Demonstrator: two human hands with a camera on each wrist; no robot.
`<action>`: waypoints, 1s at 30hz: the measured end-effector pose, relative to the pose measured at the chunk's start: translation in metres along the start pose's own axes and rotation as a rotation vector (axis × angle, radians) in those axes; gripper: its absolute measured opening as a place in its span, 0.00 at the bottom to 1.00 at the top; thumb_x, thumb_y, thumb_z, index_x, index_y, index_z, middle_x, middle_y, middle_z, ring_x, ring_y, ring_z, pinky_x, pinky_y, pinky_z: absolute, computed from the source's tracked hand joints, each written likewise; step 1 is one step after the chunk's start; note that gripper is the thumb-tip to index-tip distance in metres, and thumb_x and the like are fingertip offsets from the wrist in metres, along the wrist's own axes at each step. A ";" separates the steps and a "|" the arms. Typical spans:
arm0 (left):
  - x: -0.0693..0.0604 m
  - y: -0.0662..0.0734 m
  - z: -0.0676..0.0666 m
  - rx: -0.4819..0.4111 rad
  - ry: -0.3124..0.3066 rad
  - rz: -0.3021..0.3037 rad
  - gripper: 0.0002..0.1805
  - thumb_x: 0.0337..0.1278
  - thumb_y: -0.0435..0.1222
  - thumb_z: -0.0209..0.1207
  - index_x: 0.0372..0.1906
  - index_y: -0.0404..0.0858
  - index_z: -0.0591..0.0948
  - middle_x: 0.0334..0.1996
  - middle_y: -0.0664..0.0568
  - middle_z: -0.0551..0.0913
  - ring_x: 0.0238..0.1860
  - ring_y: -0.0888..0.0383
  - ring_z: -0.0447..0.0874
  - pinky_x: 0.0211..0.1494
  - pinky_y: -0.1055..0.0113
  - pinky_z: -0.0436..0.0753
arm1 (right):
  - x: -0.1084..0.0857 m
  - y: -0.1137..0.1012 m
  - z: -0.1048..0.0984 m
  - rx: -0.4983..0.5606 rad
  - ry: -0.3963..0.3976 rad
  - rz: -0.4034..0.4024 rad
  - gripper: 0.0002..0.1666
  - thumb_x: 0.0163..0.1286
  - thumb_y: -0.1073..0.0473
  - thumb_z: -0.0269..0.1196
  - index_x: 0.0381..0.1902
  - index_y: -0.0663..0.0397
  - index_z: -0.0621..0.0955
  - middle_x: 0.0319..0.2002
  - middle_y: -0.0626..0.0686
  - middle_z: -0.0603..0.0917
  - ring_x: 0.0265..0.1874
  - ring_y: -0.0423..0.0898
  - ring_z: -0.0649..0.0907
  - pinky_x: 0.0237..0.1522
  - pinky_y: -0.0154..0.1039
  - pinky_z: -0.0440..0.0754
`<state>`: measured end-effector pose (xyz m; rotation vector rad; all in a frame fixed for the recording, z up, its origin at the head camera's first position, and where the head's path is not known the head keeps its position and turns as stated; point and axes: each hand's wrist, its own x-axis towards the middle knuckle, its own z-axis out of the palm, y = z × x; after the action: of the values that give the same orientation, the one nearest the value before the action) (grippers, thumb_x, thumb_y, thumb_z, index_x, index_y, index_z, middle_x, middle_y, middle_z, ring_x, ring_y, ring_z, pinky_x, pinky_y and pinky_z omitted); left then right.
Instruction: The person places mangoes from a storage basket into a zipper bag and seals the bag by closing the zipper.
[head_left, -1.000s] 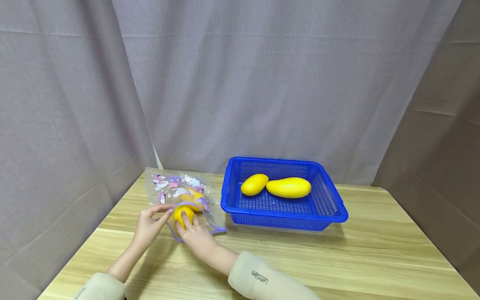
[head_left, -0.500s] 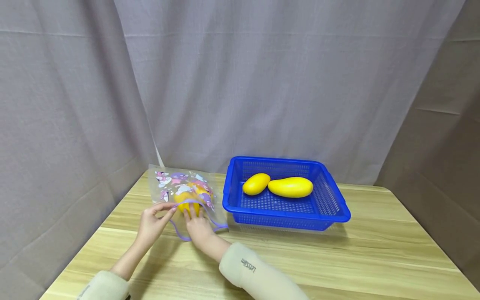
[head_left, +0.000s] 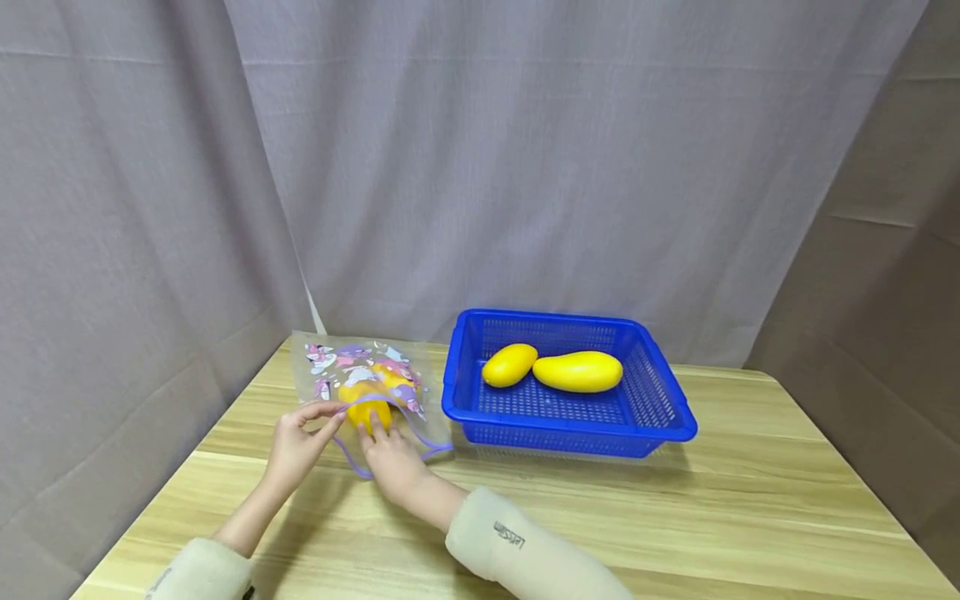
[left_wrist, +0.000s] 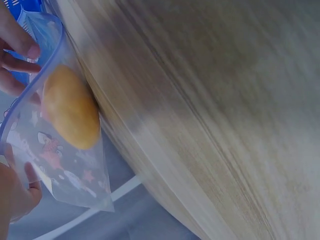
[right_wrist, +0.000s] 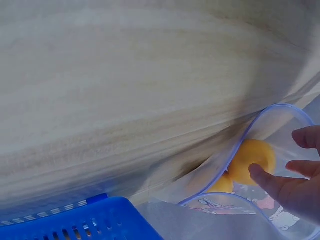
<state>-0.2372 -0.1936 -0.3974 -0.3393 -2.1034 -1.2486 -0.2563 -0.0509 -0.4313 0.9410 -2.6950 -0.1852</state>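
Note:
A clear plastic zip bag (head_left: 354, 360) with cartoon prints and a purple rim lies at the table's left, its mouth gaping toward me. My left hand (head_left: 295, 446) pinches that rim between thumb and fingers. Just inside the mouth sits a yellow mango-like fruit (head_left: 369, 414); another yellow fruit (head_left: 397, 377) lies behind it, partly hidden by the prints. Reaching into the mouth, my right hand (head_left: 397, 471) touches the nearer fruit with spread, mostly straight fingers. The right wrist view shows one fingertip against this fruit (right_wrist: 257, 152).
A blue plastic basket (head_left: 570, 427) stands right of the bag, close to its edge. It holds a smaller yellow fruit (head_left: 510, 365) and a longer yellow fruit (head_left: 577, 372), touching end to end. Grey curtains (head_left: 510, 167) hang behind and beside the wooden table (head_left: 720, 517).
The nearer fruit has gone deeper into the bag, pushed away from me by my right hand. Those fingers are now straighter against it. My left hand keeps its pinch on the rim.

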 end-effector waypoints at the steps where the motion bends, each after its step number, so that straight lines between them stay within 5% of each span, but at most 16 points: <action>1: 0.000 -0.005 0.000 0.002 0.001 -0.005 0.04 0.46 0.20 0.63 0.31 0.25 0.84 0.32 0.34 0.85 0.35 0.78 0.74 0.35 0.85 0.80 | -0.001 0.001 0.000 0.019 0.016 -0.004 0.36 0.60 0.63 0.64 0.67 0.51 0.67 0.67 0.57 0.69 0.53 0.52 0.80 0.47 0.34 0.84; 9: 0.000 -0.022 -0.003 0.012 0.000 -0.007 0.04 0.49 0.23 0.63 0.33 0.29 0.85 0.33 0.37 0.86 0.35 0.79 0.74 0.40 0.81 0.81 | -0.006 0.007 -0.005 0.168 0.094 -0.057 0.27 0.64 0.59 0.62 0.61 0.53 0.73 0.60 0.56 0.76 0.50 0.49 0.81 0.50 0.36 0.83; 23: 0.001 -0.026 -0.006 0.024 0.025 -0.023 0.05 0.48 0.22 0.63 0.33 0.28 0.85 0.31 0.36 0.86 0.34 0.82 0.74 0.40 0.86 0.77 | -0.021 0.015 -0.011 0.181 0.205 -0.241 0.25 0.63 0.58 0.63 0.59 0.52 0.75 0.56 0.52 0.78 0.51 0.45 0.80 0.53 0.32 0.80; 30: 0.002 -0.025 -0.006 0.022 0.024 -0.056 0.04 0.50 0.24 0.63 0.33 0.30 0.85 0.32 0.37 0.86 0.32 0.80 0.75 0.39 0.82 0.79 | -0.024 0.020 -0.013 0.190 0.191 -0.245 0.25 0.63 0.58 0.62 0.59 0.52 0.75 0.55 0.51 0.78 0.51 0.43 0.80 0.56 0.30 0.78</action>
<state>-0.2494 -0.2122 -0.4109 -0.2564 -2.1174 -1.2546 -0.2464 -0.0205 -0.4200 1.2753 -2.4499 0.1088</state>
